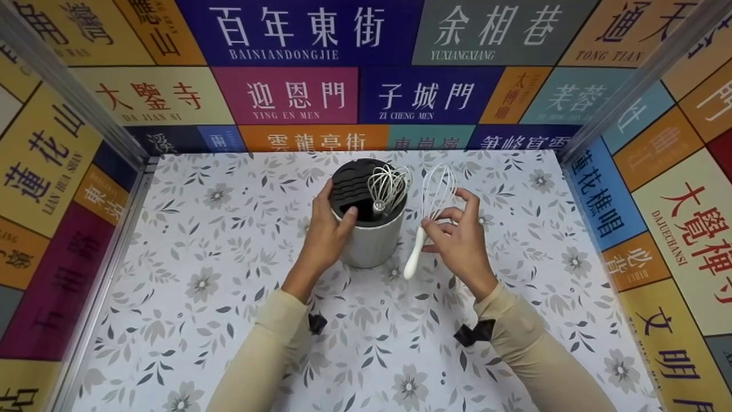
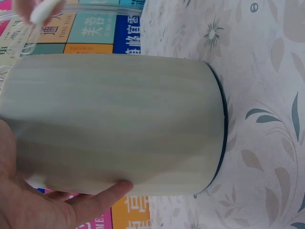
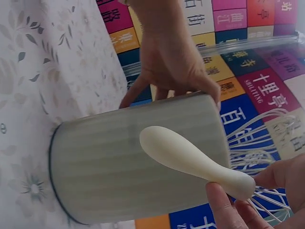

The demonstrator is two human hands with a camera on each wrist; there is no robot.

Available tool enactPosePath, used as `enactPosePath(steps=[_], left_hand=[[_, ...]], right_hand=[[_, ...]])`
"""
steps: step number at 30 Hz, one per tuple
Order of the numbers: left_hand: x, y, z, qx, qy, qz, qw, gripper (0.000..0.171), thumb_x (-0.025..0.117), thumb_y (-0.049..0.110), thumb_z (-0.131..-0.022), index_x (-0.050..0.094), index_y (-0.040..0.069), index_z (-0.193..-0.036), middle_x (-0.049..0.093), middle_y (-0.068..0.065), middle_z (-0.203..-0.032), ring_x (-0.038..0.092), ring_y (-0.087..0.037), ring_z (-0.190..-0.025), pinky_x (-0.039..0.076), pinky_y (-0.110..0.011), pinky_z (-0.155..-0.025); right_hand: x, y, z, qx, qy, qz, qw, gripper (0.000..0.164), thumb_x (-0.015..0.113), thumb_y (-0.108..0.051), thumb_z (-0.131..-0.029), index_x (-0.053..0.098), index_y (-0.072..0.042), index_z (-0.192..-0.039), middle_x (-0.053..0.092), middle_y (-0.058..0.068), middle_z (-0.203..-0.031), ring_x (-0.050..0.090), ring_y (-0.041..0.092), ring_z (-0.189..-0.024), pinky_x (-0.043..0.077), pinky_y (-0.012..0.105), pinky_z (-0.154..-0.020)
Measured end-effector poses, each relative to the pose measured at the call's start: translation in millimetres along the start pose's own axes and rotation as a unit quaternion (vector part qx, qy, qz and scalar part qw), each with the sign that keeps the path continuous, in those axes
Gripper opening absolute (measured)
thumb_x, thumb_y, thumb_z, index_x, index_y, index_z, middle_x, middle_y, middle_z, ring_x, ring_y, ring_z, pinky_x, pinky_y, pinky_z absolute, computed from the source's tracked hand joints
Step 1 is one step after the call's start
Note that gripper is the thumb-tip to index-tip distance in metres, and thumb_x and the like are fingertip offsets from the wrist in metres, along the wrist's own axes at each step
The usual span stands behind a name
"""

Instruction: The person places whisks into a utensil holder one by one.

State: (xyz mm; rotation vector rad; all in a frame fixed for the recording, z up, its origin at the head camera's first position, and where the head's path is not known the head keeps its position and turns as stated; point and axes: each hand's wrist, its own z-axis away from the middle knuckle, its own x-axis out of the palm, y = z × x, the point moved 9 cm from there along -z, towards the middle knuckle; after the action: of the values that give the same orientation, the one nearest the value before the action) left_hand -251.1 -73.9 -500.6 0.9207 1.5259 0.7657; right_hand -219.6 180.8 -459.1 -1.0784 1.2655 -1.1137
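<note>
A light grey cylindrical utensil holder with a black slotted top stands on the table. My left hand grips its left side, the thumb lying at the top rim and the fingers along the outer wall. One whisk stands in the holder, wire loops upward. Just right of the holder, my right hand pinches a second whisk where its white handle meets the wires. That whisk tilts, loops up and handle down. In the right wrist view, its handle overlaps the holder's wall.
A white cloth with grey flowers and leaves covers the table. Upright panels with colourful street-name signs close off the back and both sides, with metal rails at the corners.
</note>
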Motion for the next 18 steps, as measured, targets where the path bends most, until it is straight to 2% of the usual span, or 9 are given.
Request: enactPosePath(steps=[7, 13, 18], left_hand=[[0.0, 0.8, 0.0, 0.004, 0.002, 0.000, 1.0000, 0.077, 0.053, 0.038, -0.103, 0.016, 0.007, -0.163, 0.029, -0.022, -0.160, 0.031, -0.031, -0.151, 0.027, -0.044, -0.124], [0.0, 0.8, 0.0, 0.010, 0.006, 0.000, 0.9999, 0.077, 0.053, 0.036, -0.103, 0.016, 0.006, -0.163, 0.029, -0.024, -0.160, 0.032, -0.033, -0.150, 0.027, -0.045, -0.123], [0.1, -0.5, 0.1, 0.006, 0.007, -0.003, 1.0000, 0.077, 0.053, 0.037, -0.103, 0.015, 0.007, -0.163, 0.029, -0.023, -0.160, 0.033, -0.033, -0.150, 0.028, -0.044, -0.123]], right_hand=[[3, -39, 5, -0.074, 0.010, -0.002, 0.997, 0.074, 0.074, -0.015, -0.093, 0.026, -0.017, -0.150, 0.057, 0.012, -0.101, 0.073, 0.026, -0.083, 0.062, 0.046, -0.065], [11, -62, 8, -0.121, 0.025, -0.016, 0.992, 0.075, 0.073, -0.010, -0.093, 0.025, -0.011, -0.149, 0.059, 0.011, -0.099, 0.073, 0.025, -0.083, 0.062, 0.045, -0.064], [18, -80, 8, -0.157, 0.035, -0.024, 0.987, 0.073, 0.072, -0.007, -0.092, 0.025, -0.011, -0.147, 0.059, 0.011, -0.097, 0.073, 0.027, -0.084, 0.062, 0.046, -0.063]])
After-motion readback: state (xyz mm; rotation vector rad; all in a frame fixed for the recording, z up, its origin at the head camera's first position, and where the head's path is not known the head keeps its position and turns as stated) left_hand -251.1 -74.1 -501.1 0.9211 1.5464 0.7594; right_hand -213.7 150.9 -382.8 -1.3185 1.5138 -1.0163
